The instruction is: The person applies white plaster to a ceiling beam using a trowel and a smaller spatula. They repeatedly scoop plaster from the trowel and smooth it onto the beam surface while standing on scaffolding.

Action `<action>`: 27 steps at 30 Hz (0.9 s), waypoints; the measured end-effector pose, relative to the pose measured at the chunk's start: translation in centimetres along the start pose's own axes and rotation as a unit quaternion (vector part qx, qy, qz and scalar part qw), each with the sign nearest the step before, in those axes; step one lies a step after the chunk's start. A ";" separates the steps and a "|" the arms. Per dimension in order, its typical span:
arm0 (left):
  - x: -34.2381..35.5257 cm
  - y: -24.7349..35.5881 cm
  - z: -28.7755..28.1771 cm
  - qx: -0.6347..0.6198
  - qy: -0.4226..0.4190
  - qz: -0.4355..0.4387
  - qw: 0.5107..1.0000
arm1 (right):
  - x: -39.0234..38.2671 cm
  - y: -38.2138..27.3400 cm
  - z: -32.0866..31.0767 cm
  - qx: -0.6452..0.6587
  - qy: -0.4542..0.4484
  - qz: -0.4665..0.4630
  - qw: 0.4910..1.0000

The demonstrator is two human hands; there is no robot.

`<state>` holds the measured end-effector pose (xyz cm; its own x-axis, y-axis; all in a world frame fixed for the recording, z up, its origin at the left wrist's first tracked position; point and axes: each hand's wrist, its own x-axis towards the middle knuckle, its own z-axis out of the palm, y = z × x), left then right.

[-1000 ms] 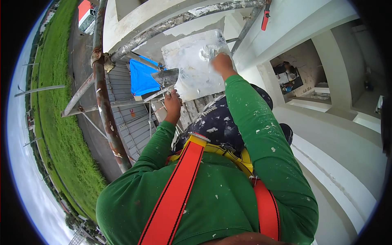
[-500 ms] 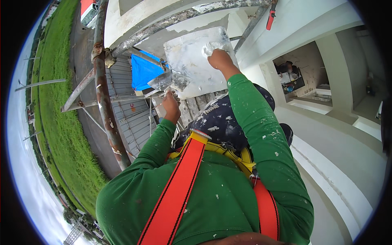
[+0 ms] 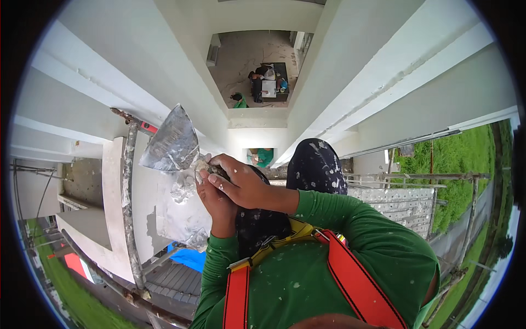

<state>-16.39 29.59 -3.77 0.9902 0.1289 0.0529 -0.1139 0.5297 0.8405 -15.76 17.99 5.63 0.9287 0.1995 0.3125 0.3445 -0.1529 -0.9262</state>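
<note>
A wide putty knife (image 3: 172,143) with a grey, plaster-smeared metal blade points up and to the left. Both hands are closed together around its plaster-caked handle. My left hand (image 3: 216,204) is below, fingers curled at the handle. Coming in from the right, my right hand (image 3: 241,183) lies over the left one, its fingers on the same handle; part of the grip is hidden between them. Just under the blade, a heap of wet white plaster (image 3: 183,191) sits on a smeared white board (image 3: 178,222).
Scaffold pipes (image 3: 129,203) stand on the left, with a blue tarp (image 3: 188,256) below the board. A perforated metal platform (image 3: 392,207) lies at right. Pale wall ledges (image 3: 356,82) surround me. A co-worker (image 3: 256,85) is beside a dark table in an opening ahead.
My view has swung to the right, toward the building. My right hand has left the plaster on the board and joined my left hand at the putty knife, now raised.
</note>
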 end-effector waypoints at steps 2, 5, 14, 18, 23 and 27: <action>-0.7 0.1 7.3 0.206 -0.137 0.005 0.969 | -2.9 1.6 -5.5 -0.066 0.065 0.016 0.996; -2.1 -3.3 12.2 0.164 -0.176 0.027 0.970 | -8.4 1.8 -12.9 -0.075 0.177 -0.018 0.981; 3.5 -5.4 19.8 0.249 -0.281 0.228 0.898 | -17.0 1.1 -20.6 -0.002 0.465 0.031 0.885; 9.7 6.7 33.4 0.221 -0.266 0.471 0.812 | -17.0 3.0 -23.4 -0.182 0.516 0.100 0.831; 12.8 21.1 49.3 0.061 -0.289 0.402 0.867 | -15.1 -1.3 -27.2 -0.216 0.536 0.099 0.810; 14.4 27.6 58.9 0.005 -0.280 0.154 0.948 | -18.5 -8.6 -29.1 -0.233 0.469 0.222 0.822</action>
<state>-0.55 -3.33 51.91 0.7979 -0.1904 0.5719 -0.4067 0.5302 0.7440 -31.92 -12.51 13.90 0.5984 -0.7778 0.1924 -0.2456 -0.4066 -0.8800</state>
